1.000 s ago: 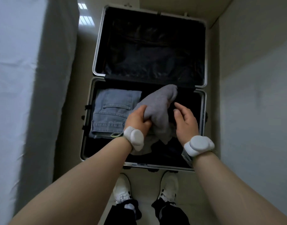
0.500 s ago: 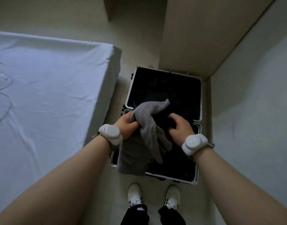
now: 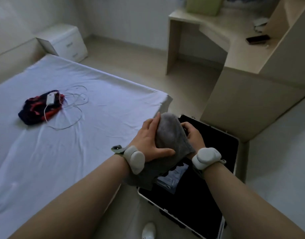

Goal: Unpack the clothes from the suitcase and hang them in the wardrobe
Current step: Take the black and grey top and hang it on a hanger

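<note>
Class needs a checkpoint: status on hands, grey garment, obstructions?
Left hand pressing grey garment, right hand gripping it. Garment held above open suitcase. Nothing seen blocking.

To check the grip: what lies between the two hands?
Head view: a bunched grey cloth garment lies between them; the left hand presses flat against it, the right hand grips its other side.
</note>
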{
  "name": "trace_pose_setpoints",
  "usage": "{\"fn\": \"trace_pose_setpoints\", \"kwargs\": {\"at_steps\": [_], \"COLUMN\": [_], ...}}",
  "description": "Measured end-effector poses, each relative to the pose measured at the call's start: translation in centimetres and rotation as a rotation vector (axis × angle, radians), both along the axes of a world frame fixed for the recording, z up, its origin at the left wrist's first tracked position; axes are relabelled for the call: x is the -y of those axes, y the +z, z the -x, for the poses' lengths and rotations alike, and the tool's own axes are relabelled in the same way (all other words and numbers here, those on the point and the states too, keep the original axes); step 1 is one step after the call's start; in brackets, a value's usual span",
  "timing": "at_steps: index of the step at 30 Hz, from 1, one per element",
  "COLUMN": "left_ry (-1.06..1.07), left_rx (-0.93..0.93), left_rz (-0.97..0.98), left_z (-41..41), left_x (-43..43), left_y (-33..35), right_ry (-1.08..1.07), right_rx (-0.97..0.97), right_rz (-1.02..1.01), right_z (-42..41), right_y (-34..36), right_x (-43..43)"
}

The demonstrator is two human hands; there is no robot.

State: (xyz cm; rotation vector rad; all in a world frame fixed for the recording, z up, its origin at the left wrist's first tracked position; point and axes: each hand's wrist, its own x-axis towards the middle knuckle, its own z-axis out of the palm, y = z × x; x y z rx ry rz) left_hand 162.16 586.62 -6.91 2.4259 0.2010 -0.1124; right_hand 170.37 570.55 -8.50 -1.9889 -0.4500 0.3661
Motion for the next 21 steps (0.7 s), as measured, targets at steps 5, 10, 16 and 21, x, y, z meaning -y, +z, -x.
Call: {"fn": "trace_pose_setpoints", "kwargs": {"at_steps": [5, 10, 16, 21], "left_ry": [0.158, 0.629, 0.496, 0.627], "left_rx": [0.146, 0.231, 0.132, 0.161], "left_rz": [-0.083, -0.125, 0.18, 0.066], "left_z": [5.0, 10.6, 18.1, 24.8], "left_x": [0.0, -2.1, -1.1, -1.0], "left_y": [4.5, 6.6, 8.9, 9.3], "right_ry": [0.147, 0.264, 0.508, 0.689], "right_rx": [0.127, 0.198, 0.211, 0.197], "right_rz": [-0.109, -0.122, -0.143, -0.161], "right_z": [3.0, 5.7, 11.5, 18.0], "right_y": [4.7, 7.7, 10.6, 12.2], "right_x": [-1.5, -1.9, -5.2, -8.6]}}
